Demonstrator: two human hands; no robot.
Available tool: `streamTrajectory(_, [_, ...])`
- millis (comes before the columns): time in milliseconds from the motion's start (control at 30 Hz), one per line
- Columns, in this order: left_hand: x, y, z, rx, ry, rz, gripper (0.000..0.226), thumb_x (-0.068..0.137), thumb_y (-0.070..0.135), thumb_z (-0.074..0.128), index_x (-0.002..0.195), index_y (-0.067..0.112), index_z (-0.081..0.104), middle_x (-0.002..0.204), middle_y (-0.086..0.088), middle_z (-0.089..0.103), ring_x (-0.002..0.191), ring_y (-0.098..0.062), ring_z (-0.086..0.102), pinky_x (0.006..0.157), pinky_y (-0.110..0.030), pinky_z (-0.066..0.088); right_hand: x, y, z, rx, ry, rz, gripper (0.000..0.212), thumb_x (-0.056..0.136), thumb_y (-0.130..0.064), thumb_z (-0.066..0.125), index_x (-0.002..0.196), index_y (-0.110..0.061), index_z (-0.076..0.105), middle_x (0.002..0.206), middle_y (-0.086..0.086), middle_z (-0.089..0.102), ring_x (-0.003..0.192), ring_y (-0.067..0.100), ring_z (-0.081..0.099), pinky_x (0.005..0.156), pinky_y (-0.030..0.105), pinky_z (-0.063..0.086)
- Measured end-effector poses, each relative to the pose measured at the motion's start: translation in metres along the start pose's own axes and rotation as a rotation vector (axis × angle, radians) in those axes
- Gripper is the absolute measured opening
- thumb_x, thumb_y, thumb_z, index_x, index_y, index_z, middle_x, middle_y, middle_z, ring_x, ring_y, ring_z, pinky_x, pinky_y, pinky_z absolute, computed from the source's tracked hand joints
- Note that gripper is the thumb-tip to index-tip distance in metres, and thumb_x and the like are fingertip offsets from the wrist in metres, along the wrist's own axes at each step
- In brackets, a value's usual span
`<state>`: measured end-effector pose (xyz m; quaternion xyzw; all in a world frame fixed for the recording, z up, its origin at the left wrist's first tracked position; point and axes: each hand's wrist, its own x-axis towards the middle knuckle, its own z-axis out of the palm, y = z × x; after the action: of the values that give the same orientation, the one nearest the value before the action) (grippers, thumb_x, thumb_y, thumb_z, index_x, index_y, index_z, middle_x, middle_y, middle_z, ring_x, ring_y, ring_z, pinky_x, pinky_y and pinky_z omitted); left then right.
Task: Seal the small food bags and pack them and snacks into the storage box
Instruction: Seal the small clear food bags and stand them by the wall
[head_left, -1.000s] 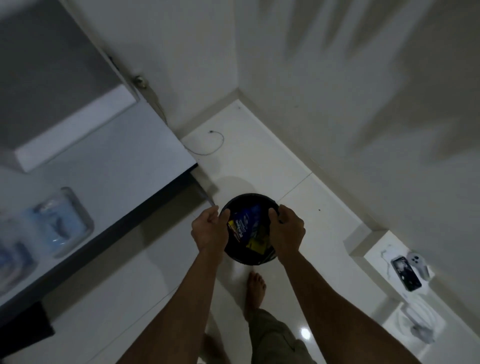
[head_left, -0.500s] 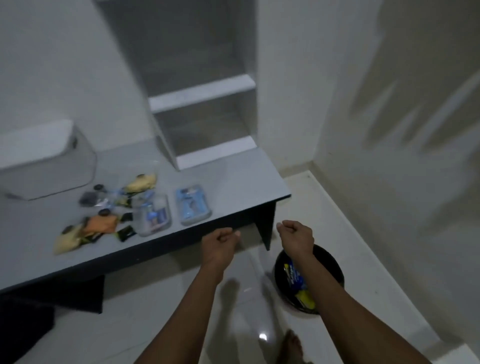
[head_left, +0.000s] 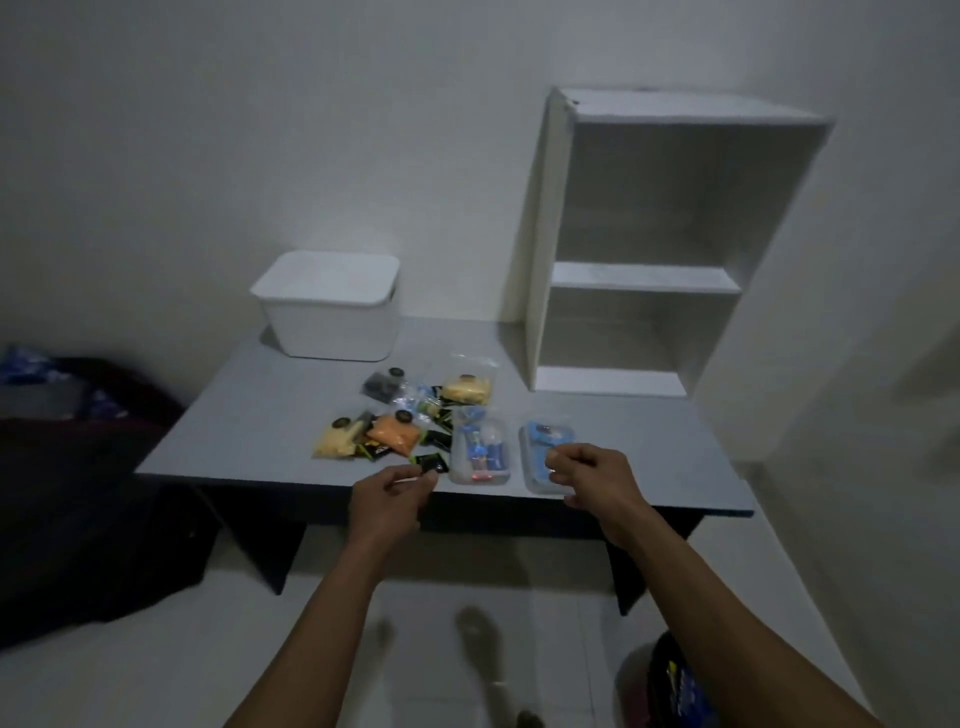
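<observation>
My grey desk (head_left: 270, 415) carries a white storage box (head_left: 332, 312), an orange food bag (head_left: 393, 435), two pale yellow ones (head_left: 332, 444), black-and-green sachets (head_left: 431, 462); at three o'clock, a blue tray (head_left: 540, 441).

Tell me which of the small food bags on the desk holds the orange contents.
The orange bag in the front row of the pile, between the pale yellow bag at the left end and the clear container. The other yellow bag lies behind.
</observation>
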<state>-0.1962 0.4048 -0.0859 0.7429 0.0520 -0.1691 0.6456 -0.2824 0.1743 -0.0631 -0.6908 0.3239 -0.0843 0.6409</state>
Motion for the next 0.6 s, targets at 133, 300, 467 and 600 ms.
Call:
streamTrajectory(133, [0.032, 0.006, -0.040, -0.030, 0.076, -0.015, 0.021, 0.082, 0.026, 0.077, 0.101, 0.021, 0.071, 0.096, -0.003, 0.072, 0.092, -0.017, 0.069, 0.071, -0.037, 0.059, 0.032, -0.022, 0.041, -0.027, -0.085, -0.033, 0.016, 0.091, -0.022, 0.069, 0.104, -0.014, 0.071, 0.104, 0.003, 0.071, 0.097, 0.018, 0.068, 0.073, 0.031, 0.056])
streamTrajectory(300, [0.093, 0.015, -0.066, -0.018, 0.130, -0.019, 0.017, 0.083, 0.023, 0.077, 0.099, 0.020, 0.071, 0.093, -0.005, 0.072, 0.091, -0.017, 0.069, 0.079, -0.043, 0.059, 0.097, -0.038, 0.094, 0.007, -0.150, -0.026, 0.017, 0.089, -0.020, 0.070, 0.105, -0.015, 0.072, 0.105, 0.004, 0.072, 0.098, 0.018, 0.068, 0.078, 0.034, 0.057])
streamTrajectory(467, [0.171, 0.018, -0.072, 0.046, 0.181, -0.058, 0.022, 0.080, 0.023, 0.079, 0.100, 0.017, 0.074, 0.088, -0.007, 0.075, 0.087, -0.023, 0.072, 0.070, -0.038, 0.060, 0.171, -0.042, 0.143, 0.050, -0.151, 0.002, 0.002, 0.086, -0.020, 0.073, 0.089, -0.020, 0.074, 0.096, 0.006, 0.074, 0.095, 0.021, 0.070, 0.071, 0.034, 0.056])
streamTrajectory(600, [0.230, 0.032, -0.053, 0.148, 0.156, -0.089, 0.011, 0.081, 0.022, 0.077, 0.091, 0.020, 0.075, 0.086, -0.003, 0.074, 0.084, -0.021, 0.071, 0.073, -0.038, 0.060, 0.227, -0.037, 0.173, 0.076, -0.125, 0.050, 0.005, 0.085, -0.015, 0.074, 0.089, -0.018, 0.074, 0.094, 0.006, 0.073, 0.086, 0.019, 0.067, 0.067, 0.029, 0.053])
